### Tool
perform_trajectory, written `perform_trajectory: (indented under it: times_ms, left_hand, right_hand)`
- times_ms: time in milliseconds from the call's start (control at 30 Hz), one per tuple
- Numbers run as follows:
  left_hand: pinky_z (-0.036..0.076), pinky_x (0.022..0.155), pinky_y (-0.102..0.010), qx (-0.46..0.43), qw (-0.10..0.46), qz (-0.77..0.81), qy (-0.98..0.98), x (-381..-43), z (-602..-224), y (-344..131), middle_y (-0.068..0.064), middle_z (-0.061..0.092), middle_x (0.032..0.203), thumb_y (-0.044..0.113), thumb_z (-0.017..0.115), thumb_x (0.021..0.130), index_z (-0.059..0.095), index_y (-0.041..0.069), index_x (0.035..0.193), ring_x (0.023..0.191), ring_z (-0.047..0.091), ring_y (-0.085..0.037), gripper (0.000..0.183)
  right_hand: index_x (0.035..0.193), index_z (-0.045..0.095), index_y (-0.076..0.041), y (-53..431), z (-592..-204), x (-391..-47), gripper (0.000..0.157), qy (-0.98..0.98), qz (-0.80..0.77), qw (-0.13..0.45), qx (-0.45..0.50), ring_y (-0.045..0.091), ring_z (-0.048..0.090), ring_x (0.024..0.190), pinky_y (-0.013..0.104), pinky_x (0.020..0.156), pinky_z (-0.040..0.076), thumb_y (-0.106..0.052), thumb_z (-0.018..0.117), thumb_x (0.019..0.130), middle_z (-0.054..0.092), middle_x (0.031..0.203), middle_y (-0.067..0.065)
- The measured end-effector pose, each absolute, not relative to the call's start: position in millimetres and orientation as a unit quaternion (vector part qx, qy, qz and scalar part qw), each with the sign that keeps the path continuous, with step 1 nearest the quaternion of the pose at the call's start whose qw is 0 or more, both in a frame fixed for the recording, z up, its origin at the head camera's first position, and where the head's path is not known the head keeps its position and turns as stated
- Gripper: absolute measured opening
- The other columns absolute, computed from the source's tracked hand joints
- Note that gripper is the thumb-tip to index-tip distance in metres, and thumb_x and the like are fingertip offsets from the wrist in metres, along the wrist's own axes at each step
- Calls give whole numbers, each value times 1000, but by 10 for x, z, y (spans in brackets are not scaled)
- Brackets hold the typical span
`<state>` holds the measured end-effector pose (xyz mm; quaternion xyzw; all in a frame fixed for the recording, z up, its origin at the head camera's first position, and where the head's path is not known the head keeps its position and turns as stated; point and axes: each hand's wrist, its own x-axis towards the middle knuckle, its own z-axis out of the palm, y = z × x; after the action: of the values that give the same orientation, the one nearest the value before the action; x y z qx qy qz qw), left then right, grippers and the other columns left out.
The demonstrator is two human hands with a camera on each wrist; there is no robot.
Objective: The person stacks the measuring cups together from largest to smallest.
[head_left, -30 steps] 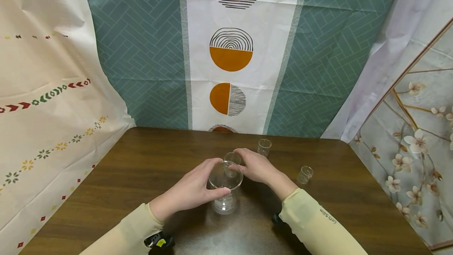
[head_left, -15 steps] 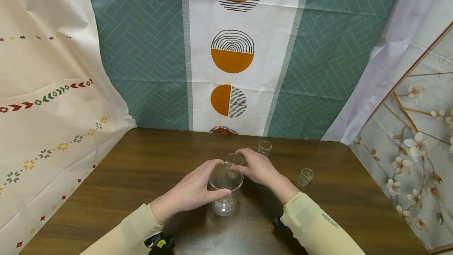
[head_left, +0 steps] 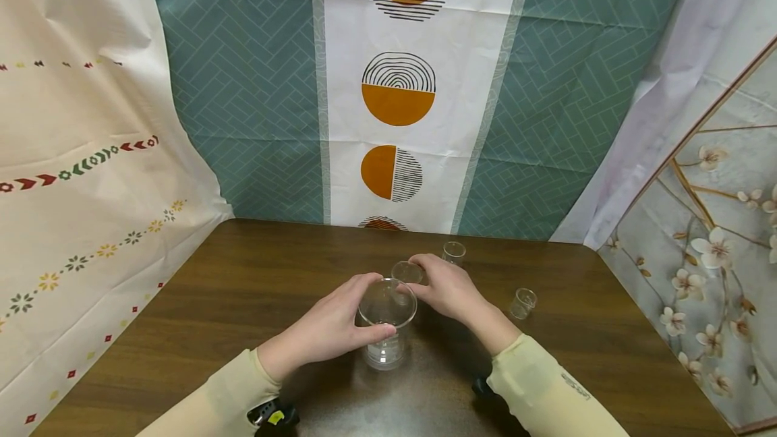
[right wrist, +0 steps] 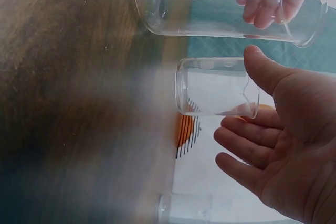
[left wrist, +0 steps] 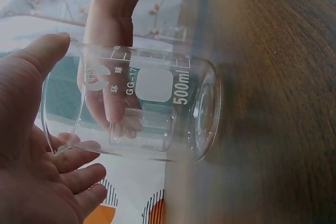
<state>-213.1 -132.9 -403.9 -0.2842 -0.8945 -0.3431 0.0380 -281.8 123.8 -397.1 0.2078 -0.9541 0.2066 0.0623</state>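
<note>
A large clear glass beaker [head_left: 385, 354], marked 500ml in the left wrist view, stands upright on the table. My left hand [head_left: 336, 322] holds it by the rim, thumb on the near side and index finger on the far side. Just behind and to the right is a smaller glass beaker [right wrist: 215, 85], upright and partly hidden behind the large one in the head view. My right hand [head_left: 448, 286] pinches its upper part between thumb and index finger; the other fingers of that hand are spread below it in the right wrist view.
Another small beaker [head_left: 453, 253] stands near the back edge of the brown wooden table [head_left: 273, 275]. Further right is the smallest beaker [head_left: 523, 303]. Patterned cloths hang behind the table and at both sides.
The right hand and the smaller beaker have shifted slightly to the right, away from the large beaker. The left hand keeps its hold on the large beaker.
</note>
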Motion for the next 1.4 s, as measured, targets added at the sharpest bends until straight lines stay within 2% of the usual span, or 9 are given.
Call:
perform_trajectory:
  times_ms: [200,367,733,967,1400]
  left_hand:
    - [53,108,-53,-281,40,-337,-898,-2137,-4044,-1330,-3,59,153,66,81,94,50,13,158,134,61,-28,88]
    - [55,104,-51,-282,41,-339,-897,-2136,-4046,-1334,-2,60,150,66,81,94,51,14,157,129,63,-27,87]
    - [55,102,-50,-283,43,-341,-895,-2134,-4053,-1344,-2,61,149,65,81,94,51,15,157,127,63,-27,86]
    - [56,99,-50,-289,46,-341,-894,-2138,-4051,-1341,-8,62,148,65,81,95,51,14,155,126,63,-27,84]
    - [56,99,-48,-294,51,-343,-891,-2146,-4054,-1352,-4,63,145,66,80,95,53,15,154,124,63,-22,83]
  right_hand:
    - [143,69,-6,1271,-3908,-2768,66,-954,207,71,203,32,71,123,54,103,57,-49,86,96,73,138,11]
    - [142,69,-8,1308,-3878,-2709,65,-952,218,82,198,31,72,120,53,100,58,-50,87,96,73,138,9]
    - [141,70,-10,1375,-3808,-2567,62,-949,240,97,178,32,71,123,55,102,57,-49,87,96,74,138,8]
    - [143,70,-12,1429,-3753,-2511,64,-950,246,98,166,33,70,126,57,104,55,-50,87,95,73,139,8]
    - [146,69,-13,1517,-3698,-2444,68,-949,265,93,145,35,66,132,60,107,52,-54,86,94,70,145,7]
